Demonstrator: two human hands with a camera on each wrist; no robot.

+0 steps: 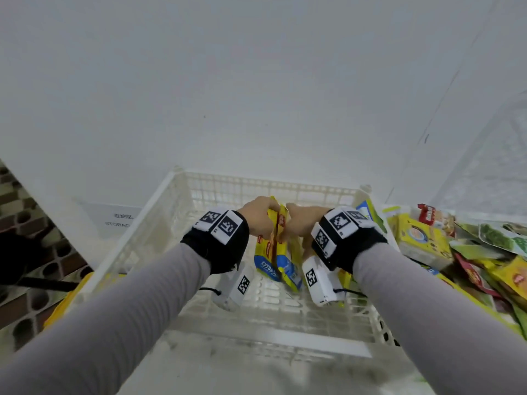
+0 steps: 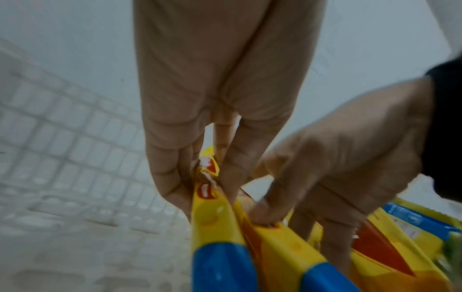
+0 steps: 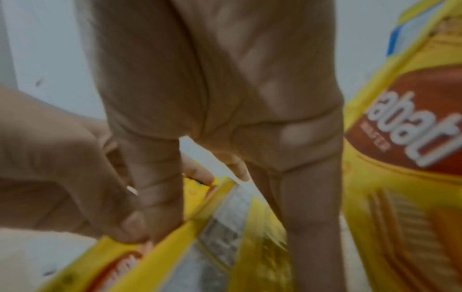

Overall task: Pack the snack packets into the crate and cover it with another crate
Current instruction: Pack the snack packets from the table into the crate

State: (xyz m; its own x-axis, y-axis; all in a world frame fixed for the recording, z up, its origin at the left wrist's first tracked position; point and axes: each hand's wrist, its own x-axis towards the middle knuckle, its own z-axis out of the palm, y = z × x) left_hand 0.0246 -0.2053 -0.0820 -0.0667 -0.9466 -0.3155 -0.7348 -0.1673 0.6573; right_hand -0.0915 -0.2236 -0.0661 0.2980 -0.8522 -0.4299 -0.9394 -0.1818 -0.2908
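A white lattice crate (image 1: 148, 235) stands in front of me, with its wall (image 2: 62, 138) blurred in the left wrist view. Both hands are inside it, holding yellow-and-blue snack packets (image 1: 275, 260) upright near the middle. My left hand (image 1: 263, 215) pinches the top edge of the left packet (image 2: 212, 213). My right hand (image 1: 293, 222) grips the top of the neighbouring packet (image 3: 225, 227); its thumb (image 2: 262, 213) presses on that edge. The packets' lower ends rest on the crate floor.
Another yellow packet with a brown logo (image 3: 400, 138) leans against the crate's right wall. A loose pile of several snack packets (image 1: 462, 252) lies to the right of the crate. A white wall stands close behind; patterned floor (image 1: 25, 223) shows at the left.
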